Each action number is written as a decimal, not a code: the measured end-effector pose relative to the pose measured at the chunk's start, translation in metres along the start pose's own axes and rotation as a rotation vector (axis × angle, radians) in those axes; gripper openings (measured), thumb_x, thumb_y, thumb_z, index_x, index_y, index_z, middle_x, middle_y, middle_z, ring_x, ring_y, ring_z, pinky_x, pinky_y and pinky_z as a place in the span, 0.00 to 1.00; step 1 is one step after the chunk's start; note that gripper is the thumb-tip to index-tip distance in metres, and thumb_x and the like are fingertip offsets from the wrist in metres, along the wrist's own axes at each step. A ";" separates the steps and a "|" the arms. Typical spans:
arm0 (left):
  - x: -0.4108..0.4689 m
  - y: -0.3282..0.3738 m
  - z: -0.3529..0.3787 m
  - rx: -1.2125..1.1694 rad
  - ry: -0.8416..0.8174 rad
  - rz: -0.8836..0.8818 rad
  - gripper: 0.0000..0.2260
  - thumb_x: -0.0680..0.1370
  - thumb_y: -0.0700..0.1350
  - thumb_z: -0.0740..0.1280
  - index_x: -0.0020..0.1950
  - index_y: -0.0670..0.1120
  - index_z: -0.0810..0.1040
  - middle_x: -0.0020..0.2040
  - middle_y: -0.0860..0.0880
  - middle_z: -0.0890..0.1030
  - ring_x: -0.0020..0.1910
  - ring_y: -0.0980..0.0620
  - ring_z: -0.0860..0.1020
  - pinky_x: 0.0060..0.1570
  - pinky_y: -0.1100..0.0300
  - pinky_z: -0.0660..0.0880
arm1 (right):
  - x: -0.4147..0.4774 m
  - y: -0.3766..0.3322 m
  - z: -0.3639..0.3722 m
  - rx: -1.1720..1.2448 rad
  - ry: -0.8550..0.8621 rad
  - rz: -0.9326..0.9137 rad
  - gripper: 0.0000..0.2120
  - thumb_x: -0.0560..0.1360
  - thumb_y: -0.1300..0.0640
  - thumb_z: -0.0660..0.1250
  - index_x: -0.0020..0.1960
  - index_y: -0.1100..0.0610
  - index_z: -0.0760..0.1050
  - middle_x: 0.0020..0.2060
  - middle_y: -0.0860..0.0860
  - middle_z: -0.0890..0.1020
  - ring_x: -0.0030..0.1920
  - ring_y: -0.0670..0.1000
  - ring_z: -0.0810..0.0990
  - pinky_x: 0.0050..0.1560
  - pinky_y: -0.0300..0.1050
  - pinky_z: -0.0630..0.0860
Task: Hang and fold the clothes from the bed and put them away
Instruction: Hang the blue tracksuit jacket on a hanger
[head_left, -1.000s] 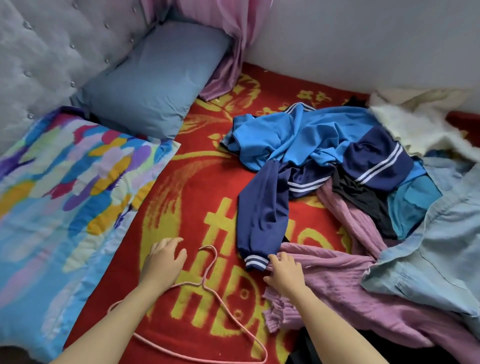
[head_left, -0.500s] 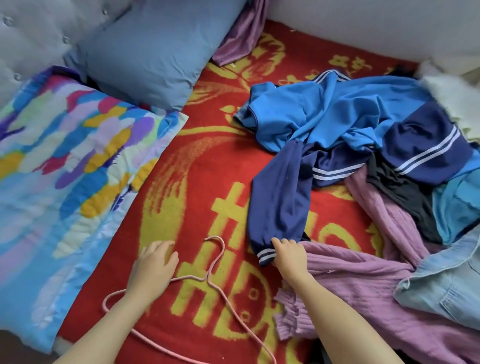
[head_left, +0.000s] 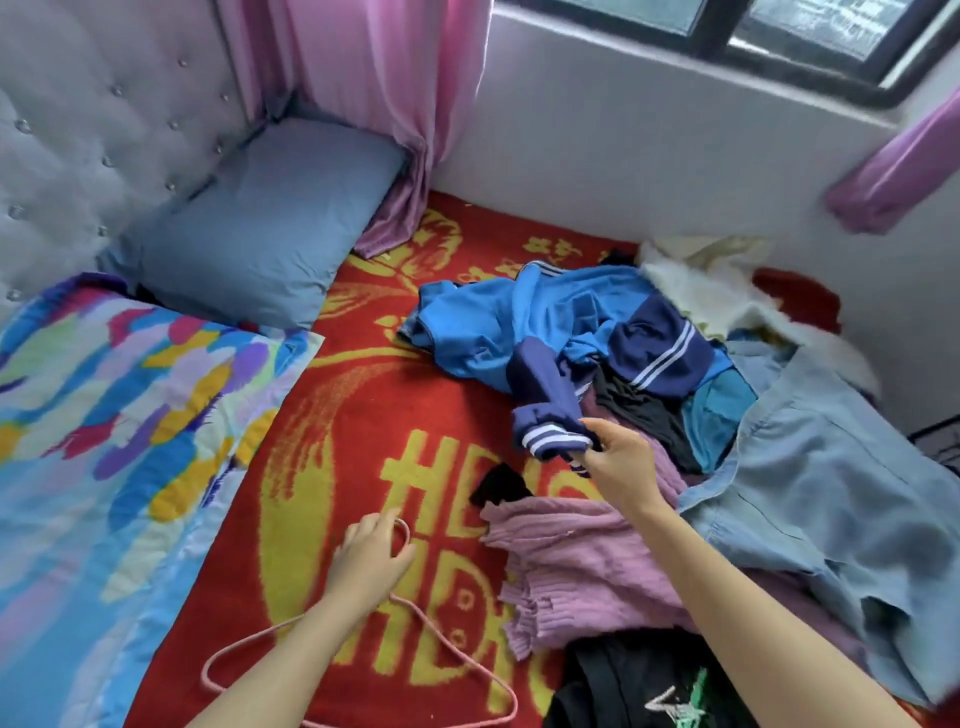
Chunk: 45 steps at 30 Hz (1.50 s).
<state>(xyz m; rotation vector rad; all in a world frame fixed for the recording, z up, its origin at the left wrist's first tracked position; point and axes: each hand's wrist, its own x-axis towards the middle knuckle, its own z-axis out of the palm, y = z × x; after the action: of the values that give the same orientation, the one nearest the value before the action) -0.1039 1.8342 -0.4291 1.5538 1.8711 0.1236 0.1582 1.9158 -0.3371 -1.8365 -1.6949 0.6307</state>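
Head view: right hand (head_left: 618, 467) pinches the navy cuff (head_left: 550, 441) of the blue jacket (head_left: 519, 322) heaped on the bed (head_left: 363, 415), left hand (head_left: 369, 558) rests with relaxed fingers on the pink hanger (head_left: 467, 660); risk: hauling by the cuff alone may drag the tangled purple knit (head_left: 571, 561) along.

Tufted grey headboard (head_left: 93, 135), pink curtain (head_left: 374, 78), window (head_left: 753, 31).

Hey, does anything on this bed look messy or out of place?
Yes. The clothes lie in a tangled heap on the bed's right side. The blue jacket is crumpled, one sleeve pinched by the right hand. A small black piece lies apart on the red blanket.
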 end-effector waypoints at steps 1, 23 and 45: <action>-0.007 0.013 -0.010 0.017 -0.017 0.056 0.26 0.80 0.53 0.59 0.76 0.49 0.56 0.73 0.49 0.63 0.71 0.48 0.61 0.67 0.53 0.64 | -0.011 -0.021 -0.028 0.011 0.040 -0.042 0.10 0.68 0.58 0.71 0.48 0.58 0.83 0.37 0.53 0.84 0.39 0.51 0.82 0.41 0.49 0.76; -0.097 0.176 -0.168 -0.553 0.176 1.074 0.51 0.59 0.63 0.74 0.76 0.51 0.53 0.73 0.46 0.64 0.71 0.48 0.64 0.69 0.52 0.63 | -0.151 -0.250 -0.212 0.263 0.230 -0.235 0.13 0.69 0.71 0.71 0.51 0.61 0.80 0.28 0.44 0.82 0.31 0.43 0.79 0.38 0.38 0.78; -0.136 0.015 -0.236 -0.788 0.684 0.622 0.07 0.69 0.45 0.73 0.40 0.44 0.77 0.26 0.65 0.76 0.28 0.70 0.72 0.32 0.73 0.67 | -0.071 -0.137 -0.045 -0.475 -0.400 -0.078 0.55 0.66 0.51 0.76 0.77 0.52 0.40 0.76 0.54 0.52 0.76 0.54 0.50 0.73 0.48 0.54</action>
<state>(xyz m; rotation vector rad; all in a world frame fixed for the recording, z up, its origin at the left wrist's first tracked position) -0.2161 1.7980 -0.1833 1.5134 1.3829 1.6239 0.0815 1.8474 -0.2130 -2.0419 -2.3295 0.6326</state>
